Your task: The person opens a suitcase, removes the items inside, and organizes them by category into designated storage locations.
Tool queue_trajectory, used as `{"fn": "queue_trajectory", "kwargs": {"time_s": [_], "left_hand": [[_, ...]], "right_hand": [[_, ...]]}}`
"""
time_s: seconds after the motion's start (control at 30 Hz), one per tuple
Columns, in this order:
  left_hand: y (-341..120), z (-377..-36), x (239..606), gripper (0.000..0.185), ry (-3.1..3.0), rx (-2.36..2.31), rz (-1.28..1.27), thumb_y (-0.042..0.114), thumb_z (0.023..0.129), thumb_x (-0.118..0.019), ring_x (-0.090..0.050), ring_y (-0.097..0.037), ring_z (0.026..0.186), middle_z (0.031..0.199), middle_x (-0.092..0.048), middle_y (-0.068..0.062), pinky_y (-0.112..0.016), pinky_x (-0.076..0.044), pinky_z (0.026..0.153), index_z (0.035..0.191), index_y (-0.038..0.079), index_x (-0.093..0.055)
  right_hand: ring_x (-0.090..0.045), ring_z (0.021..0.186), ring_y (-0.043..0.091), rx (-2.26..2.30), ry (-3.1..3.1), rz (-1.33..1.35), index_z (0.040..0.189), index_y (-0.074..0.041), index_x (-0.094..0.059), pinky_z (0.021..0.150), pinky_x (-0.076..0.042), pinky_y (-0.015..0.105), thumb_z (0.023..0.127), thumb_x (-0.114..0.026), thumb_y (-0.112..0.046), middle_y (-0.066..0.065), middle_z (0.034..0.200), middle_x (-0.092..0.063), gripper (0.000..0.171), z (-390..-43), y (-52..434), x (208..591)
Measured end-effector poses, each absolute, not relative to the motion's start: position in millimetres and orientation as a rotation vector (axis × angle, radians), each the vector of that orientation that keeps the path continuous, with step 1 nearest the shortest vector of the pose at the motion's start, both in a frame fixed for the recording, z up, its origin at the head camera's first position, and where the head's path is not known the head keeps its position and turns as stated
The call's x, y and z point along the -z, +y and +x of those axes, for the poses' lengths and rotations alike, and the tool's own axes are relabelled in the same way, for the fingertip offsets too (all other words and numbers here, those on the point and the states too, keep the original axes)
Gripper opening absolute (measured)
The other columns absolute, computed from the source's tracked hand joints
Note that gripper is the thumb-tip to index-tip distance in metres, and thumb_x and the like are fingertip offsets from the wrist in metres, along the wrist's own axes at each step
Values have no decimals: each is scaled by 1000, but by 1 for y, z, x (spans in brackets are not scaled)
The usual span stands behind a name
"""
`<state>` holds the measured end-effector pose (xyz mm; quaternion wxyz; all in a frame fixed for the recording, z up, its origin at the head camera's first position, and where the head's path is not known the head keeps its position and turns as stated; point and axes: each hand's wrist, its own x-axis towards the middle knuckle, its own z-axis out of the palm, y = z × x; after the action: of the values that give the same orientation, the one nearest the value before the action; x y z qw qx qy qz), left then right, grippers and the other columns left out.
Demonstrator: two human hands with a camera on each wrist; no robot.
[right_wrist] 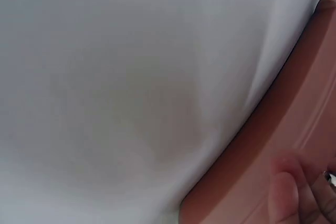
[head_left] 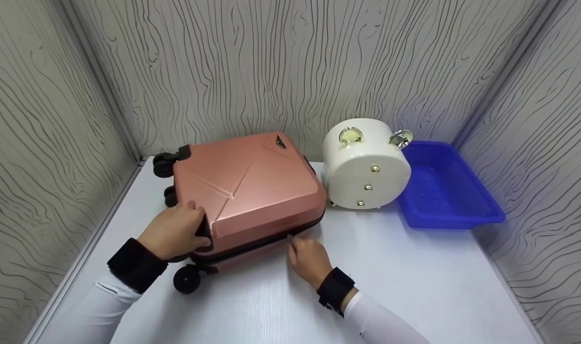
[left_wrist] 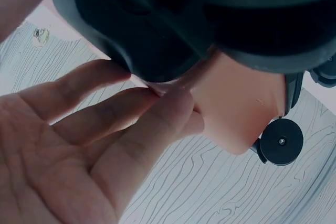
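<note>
A: Rose-gold hard shell: the suitcase (head_left: 245, 188) lies flat on the white table (head_left: 414, 282), near its left edge, bare tabletop in front. The left hand (head_left: 176, 231) grips its near-left corner; the right hand (head_left: 309, 260) pinches the zipper pull (head_left: 290, 237) at the front seam.

B: Around it?

A: A white round case (head_left: 367, 165) just right, a blue tray (head_left: 446, 186) beyond.

B: The wrist views?

A: Left: fingers (left_wrist: 131, 108) straight against the corner, a wheel (left_wrist: 282, 141) close by. Right: blurred; a fingertip (right_wrist: 286, 195) probably touching the shell.

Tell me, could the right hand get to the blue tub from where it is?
Probably yes. The right hand is pinching the zipper pull on the pink suitcase, and bare white table lies between it and the blue tub. The white round case sits beside that path, not across it.
</note>
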<state>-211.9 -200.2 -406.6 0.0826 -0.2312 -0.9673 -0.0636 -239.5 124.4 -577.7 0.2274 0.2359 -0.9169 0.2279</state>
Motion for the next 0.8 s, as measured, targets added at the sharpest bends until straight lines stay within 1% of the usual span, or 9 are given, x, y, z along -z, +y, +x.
{"fn": "queue_trajectory", "kwargs": {"time_s": [0.13, 0.2, 0.3, 0.43, 0.5, 0.57, 0.67, 0.8], "left_hand": [[-200, -211, 408, 47, -2849, 124, -712, 25, 77, -97, -67, -40, 76, 87, -60, -19, -54, -59, 67, 94, -6, -67], [-200, -210, 408, 47, -2833, 105, -722, 26, 78, -97, -67, -41, 77, 88, -61, -20, -55, -58, 67, 94, -6, -66], [-200, -210, 410, 48, -2817, 97, -733, 27, 78, -97, -66, -42, 77, 89, -61, -21, -55, -58, 68, 95, -6, -66], [-201, -208, 412, 49, -2815, 90, -732, 29, 80, -96, -67, -41, 79, 91, -61, -20, -54, -59, 69, 98, -6, -66], [-201, -207, 413, 50, -2812, 88, -727, 29, 81, -96, -67, -41, 80, 91, -61, -20, -54, -59, 69, 100, -7, -67], [-200, -207, 414, 51, -2805, 87, -723, 30, 81, -96, -67, -40, 80, 91, -61, -20, -53, -60, 69, 101, -7, -67], [-200, -206, 416, 50, -2794, 97, -722, 29, 80, -96, -67, -40, 81, 92, -61, -20, -53, -59, 68, 100, -7, -67], [-200, -207, 417, 50, -2788, 111, -724, 28, 81, -96, -65, -40, 81, 92, -60, -20, -53, -59, 68, 99, -7, -66]], "right_hand": [[-53, 48, 11, -584, -2470, 710, 68, -11, -57, 45, -45, 30, 94, -76, -3, 2, 55, -57, 33, -233, 117, 576], [-52, 47, 10, -534, -2458, 765, 68, -11, -56, 43, -44, 29, 94, -76, -3, 1, 54, -55, 34, -229, 110, 575], [-55, 48, 11, -468, -2471, 889, 75, -10, -58, 43, -46, 29, 99, -72, -4, 1, 56, -56, 28, -222, 94, 572], [-63, 53, 12, -389, -2541, 1043, 86, -9, -63, 47, -50, 27, 105, -66, -8, 1, 62, -63, 19, -211, 65, 567], [-65, 55, 11, -308, -2546, 1112, 90, -9, -64, 49, -52, 25, 107, -64, -10, -1, 65, -66, 17, -206, 49, 564], [-66, 56, 10, -188, -2509, 1178, 94, -11, -64, 51, -52, 24, 108, -63, -12, -3, 67, -67, 14, -201, 34, 562], [-64, 56, 6, -21, -2423, 1246, 99, -13, -65, 51, -51, 21, 108, -65, -17, -8, 70, -66, 10, -196, 12, 559], [-62, 57, 3, 83, -2368, 1271, 100, -15, -66, 50, -49, 20, 108, -68, -25, -11, 72, -66, 12, -192, -10, 555]]}}
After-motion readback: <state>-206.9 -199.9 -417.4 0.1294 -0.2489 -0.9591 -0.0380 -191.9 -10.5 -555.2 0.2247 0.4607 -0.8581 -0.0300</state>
